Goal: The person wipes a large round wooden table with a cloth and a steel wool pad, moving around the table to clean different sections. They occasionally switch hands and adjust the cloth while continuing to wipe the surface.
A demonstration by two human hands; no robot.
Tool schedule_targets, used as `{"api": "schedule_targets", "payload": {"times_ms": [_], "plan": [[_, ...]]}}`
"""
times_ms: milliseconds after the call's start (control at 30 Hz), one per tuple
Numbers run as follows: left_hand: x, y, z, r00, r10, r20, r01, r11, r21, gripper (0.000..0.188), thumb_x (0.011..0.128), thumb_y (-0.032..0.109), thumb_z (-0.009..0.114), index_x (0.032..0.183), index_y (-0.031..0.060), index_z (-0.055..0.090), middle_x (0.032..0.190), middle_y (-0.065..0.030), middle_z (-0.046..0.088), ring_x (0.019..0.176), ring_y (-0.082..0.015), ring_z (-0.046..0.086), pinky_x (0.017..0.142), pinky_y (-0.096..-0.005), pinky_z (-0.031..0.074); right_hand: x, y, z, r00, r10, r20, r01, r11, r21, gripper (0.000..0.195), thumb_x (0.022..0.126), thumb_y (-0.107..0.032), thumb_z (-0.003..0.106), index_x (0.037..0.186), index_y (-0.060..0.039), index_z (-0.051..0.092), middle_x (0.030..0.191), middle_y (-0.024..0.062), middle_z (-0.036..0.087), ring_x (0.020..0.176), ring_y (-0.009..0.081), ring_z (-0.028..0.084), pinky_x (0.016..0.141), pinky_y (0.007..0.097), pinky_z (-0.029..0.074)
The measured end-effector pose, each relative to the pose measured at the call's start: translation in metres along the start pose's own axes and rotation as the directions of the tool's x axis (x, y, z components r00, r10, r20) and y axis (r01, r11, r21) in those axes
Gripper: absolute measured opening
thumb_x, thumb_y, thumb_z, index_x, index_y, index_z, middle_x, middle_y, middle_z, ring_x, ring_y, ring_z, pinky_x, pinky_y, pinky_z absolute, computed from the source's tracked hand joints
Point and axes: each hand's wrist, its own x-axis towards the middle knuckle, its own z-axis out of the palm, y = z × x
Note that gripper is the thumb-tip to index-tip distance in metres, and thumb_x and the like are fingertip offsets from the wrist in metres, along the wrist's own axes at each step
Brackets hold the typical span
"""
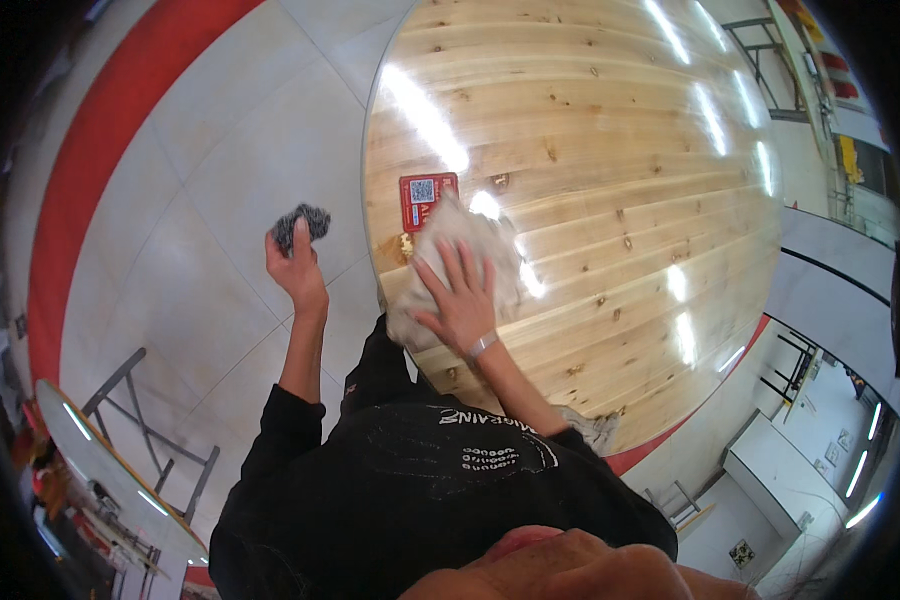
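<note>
My left hand (298, 274) is raised over the floor, left of the table, pinching a dark grey scouring pad (316, 220) between thumb and fingers. Spread flat, my right hand (459, 296) presses down on a pale cloth (487, 232) near the table's left edge. The cloth is blurred and lies partly under the palm, partly over the corner of a red plaque (409, 201) that bears a printed code and writing. Beneath them is a round, glossy tabletop (607, 187) of knotty light wood planks.
A second greyish cloth (594, 429) lies at the table's near edge, partly behind my right arm. Another round table (101, 469) with a folding metal leg frame (146, 405) stands at lower left. Around the table runs a pale tiled floor (225, 187) with a red band (94, 180).
</note>
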Motion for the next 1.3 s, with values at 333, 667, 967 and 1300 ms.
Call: {"api": "schedule_targets", "payload": {"times_ms": [333, 667, 967, 1300], "plan": [[0.020, 0.031, 0.090, 0.988, 0.135, 0.075, -0.141, 0.987, 0.081, 0.023, 0.092, 0.021, 0.070, 0.103, 0.0047, 0.058, 0.085, 0.0043, 0.058, 0.061, -0.0015, 0.039, 0.049, -0.0195, 0.029, 0.238, 0.217, -0.088, 0.927, 0.045, -0.374, -0.120, 0.976, -0.180, 0.078, 0.086, -0.065, 0.052, 0.151, -0.0243, 0.035, 0.159, 0.0052, 0.029, 0.148, 0.0281, 0.018, 0.117, 0.0566, 0.009], [0.010, -0.021, 0.094, 0.948, 0.294, 0.123, -0.308, 0.945, 0.113, 0.023, 0.094, 0.015, 0.067, 0.110, 0.0021, 0.059, 0.102, -0.0029, 0.064, 0.090, -0.0097, 0.056, 0.079, -0.0247, 0.047, -0.191, 0.397, -0.070, 0.490, 0.672, -0.555, -0.768, 0.634, 0.089, 0.068, 0.097, -0.042, 0.051, 0.145, 0.0055, 0.037, 0.150, 0.0265, 0.034, 0.140, 0.0393, 0.032, 0.117, 0.0438, 0.024], [0.005, -0.008, 0.105, 0.926, 0.344, 0.158, -0.367, 0.916, 0.161, 0.025, 0.094, 0.012, 0.065, 0.113, 0.0000, 0.054, 0.104, -0.0073, 0.063, 0.095, -0.0133, 0.059, 0.090, -0.0296, 0.048, -0.186, 0.380, -0.052, 0.100, 0.875, -0.475, -0.978, 0.174, 0.116, 0.080, 0.097, -0.059, 0.039, 0.151, -0.0006, 0.027, 0.152, 0.0295, 0.029, 0.142, 0.0408, 0.028, 0.118, 0.0451, 0.020], [0.001, -0.003, 0.110, 0.938, 0.296, 0.178, -0.322, 0.936, 0.144, 0.027, 0.095, 0.013, 0.065, 0.114, 0.0006, 0.052, 0.100, -0.0074, 0.064, 0.092, -0.0128, 0.060, 0.085, -0.0280, 0.049, 0.261, 0.393, -0.131, 0.847, 0.392, -0.359, -0.530, 0.686, -0.499, 0.071, 0.097, -0.060, 0.034, 0.145, -0.0085, 0.044, 0.152, 0.0149, 0.039, 0.144, 0.0340, 0.028, 0.118, 0.0477, 0.019]]}}
